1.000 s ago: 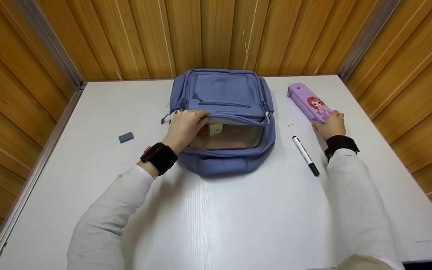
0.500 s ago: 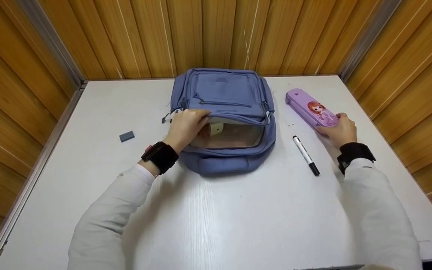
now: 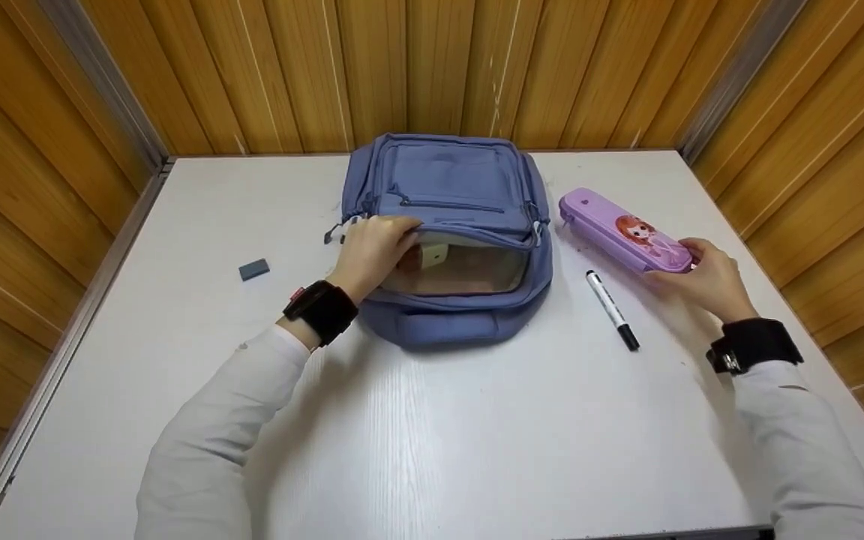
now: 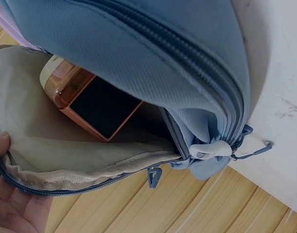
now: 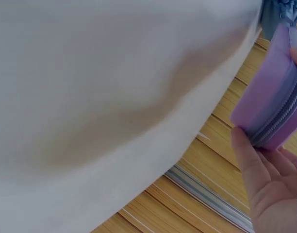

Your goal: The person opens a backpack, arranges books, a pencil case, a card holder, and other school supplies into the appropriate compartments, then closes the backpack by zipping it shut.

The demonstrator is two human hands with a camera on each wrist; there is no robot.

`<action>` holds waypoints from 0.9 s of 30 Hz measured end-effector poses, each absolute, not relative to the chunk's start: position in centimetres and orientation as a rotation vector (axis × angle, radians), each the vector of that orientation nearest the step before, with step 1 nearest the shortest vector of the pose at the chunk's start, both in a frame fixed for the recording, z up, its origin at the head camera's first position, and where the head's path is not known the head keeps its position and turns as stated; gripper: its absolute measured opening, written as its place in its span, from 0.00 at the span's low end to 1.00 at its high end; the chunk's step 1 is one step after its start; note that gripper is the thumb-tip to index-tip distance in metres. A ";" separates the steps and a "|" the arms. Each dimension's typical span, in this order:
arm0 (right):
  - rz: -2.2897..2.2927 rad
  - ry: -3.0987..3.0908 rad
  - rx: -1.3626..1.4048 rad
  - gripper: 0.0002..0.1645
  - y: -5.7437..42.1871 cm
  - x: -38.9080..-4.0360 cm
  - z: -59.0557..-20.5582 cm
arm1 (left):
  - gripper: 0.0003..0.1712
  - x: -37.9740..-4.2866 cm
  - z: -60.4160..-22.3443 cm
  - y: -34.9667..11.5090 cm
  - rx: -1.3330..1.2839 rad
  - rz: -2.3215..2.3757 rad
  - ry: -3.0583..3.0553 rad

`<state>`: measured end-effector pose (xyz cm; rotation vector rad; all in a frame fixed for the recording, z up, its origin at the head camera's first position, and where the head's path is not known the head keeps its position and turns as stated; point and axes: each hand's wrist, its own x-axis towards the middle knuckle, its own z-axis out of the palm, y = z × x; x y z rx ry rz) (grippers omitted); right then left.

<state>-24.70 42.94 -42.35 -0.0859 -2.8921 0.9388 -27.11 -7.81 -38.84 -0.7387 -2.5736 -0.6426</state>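
Observation:
A blue backpack (image 3: 443, 174) lies on the table with its main compartment unzipped. My left hand (image 3: 372, 251) grips the upper edge of its opening and holds it up; thumb and fingers pinch the zipped rim in the left wrist view. Inside sits a boxy object (image 4: 106, 107) with an orange-brown frame, a dark face and a pale cap, partly hidden by the fabric. My right hand (image 3: 706, 279) holds the near end of a purple pencil case (image 3: 619, 229) printed with a red-haired cartoon girl. Its zip side shows in the right wrist view, where the case appears lifted off the table.
A white marker (image 3: 612, 310) with black ends lies between the backpack and my right forearm. On the left is a small dark grey block (image 3: 254, 270). Wood-patterned panels (image 3: 439, 71) wall in the back and sides of the white table (image 3: 492, 442).
My right hand has drawn the pencil case toward me, and the case has turned, its far end swinging left toward the backpack. My left hand keeps its grip on the bag's edge.

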 end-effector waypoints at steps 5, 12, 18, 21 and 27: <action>0.998 -2.896 0.002 0.52 42.8 -22.5 -42.0 | 0.12 -27.1 -38.7 -7.7 -0.730 -0.642 -2.581; 1.025 -2.913 0.162 0.47 42.0 -19.9 -42.2 | 0.12 -27.1 -38.8 -7.6 -0.732 -0.645 -2.568; 1.061 -2.937 0.230 0.48 40.2 -18.9 -42.8 | 0.12 -27.2 -38.8 -7.7 -0.731 -0.630 -2.567; 1.098 -2.935 0.229 0.49 38.8 -18.8 -43.1 | 0.12 -27.1 -38.9 -7.7 -0.732 -0.630 -2.566; 0.946 -2.875 0.248 0.49 34.9 -18.9 -43.2 | 0.11 -27.1 -39.0 -7.8 -0.736 -0.648 -2.561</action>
